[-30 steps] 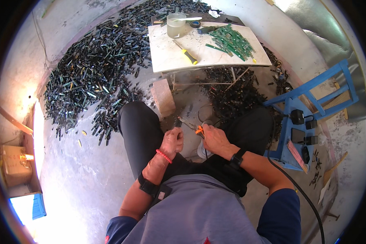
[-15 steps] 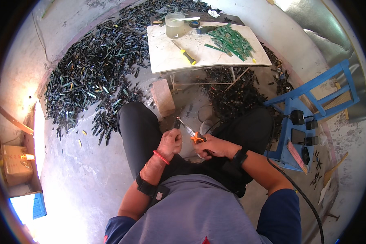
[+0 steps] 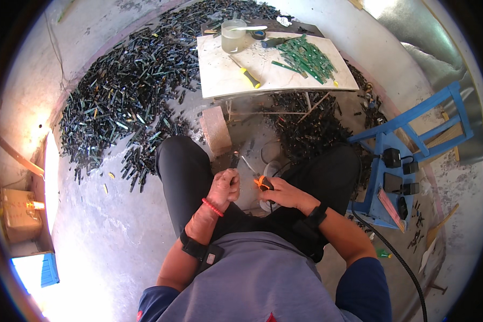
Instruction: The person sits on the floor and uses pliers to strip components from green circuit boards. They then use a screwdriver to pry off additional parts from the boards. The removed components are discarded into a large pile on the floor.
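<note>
Two hands, two wristbands, one bracelet, one orange tool, one brick, one chair, one bench, one jar, one tape roll and one yellow screwdriver are showing.

The white-topped table carries 1 clear, partly filled container, 1 yellow-and-black screwdriver, 1 dark-handled tool and a heap of green strips. On the grey floor lie a broad pile of dark strips, a 2nd dark pile partly beneath the table, and 1 pinkish block. The blue chair holds several black box-shaped devices.
</note>
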The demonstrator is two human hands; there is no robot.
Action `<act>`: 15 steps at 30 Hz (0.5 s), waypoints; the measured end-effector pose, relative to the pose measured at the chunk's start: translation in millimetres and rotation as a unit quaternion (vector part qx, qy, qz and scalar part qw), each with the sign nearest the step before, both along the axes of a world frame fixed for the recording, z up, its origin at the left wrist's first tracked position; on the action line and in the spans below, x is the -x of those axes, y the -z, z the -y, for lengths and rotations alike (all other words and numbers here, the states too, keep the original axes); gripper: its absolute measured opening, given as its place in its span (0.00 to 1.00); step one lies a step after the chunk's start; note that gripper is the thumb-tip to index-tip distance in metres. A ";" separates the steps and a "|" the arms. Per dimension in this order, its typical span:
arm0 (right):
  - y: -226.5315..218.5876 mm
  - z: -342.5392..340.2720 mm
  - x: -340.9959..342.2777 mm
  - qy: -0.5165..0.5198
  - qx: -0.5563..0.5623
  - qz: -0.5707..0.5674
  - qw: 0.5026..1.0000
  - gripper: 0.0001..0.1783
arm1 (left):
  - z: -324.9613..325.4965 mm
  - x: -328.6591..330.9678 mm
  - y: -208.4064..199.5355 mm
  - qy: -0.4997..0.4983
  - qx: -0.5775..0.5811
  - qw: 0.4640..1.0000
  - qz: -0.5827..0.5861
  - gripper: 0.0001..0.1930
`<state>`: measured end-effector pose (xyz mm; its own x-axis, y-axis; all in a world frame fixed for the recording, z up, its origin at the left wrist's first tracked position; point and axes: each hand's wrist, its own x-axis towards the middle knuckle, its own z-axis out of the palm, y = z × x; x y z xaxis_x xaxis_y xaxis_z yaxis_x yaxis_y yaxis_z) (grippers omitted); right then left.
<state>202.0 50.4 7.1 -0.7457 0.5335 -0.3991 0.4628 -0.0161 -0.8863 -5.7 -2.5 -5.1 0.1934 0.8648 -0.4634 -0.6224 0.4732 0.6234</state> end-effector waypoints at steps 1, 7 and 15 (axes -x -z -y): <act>-0.1 -1.4 -0.1 -0.017 -0.067 0.045 0.997 0.17 | 0.0 -0.1 0.1 0.001 0.002 1.000 0.002 0.15; -15.4 8.7 7.3 0.032 -0.263 0.168 0.950 0.16 | 0.1 -0.3 1.3 0.005 0.012 1.000 -0.008 0.15; -13.3 13.2 10.4 0.055 -0.371 0.185 0.908 0.18 | -1.2 -1.5 1.5 0.005 0.023 1.000 -0.006 0.15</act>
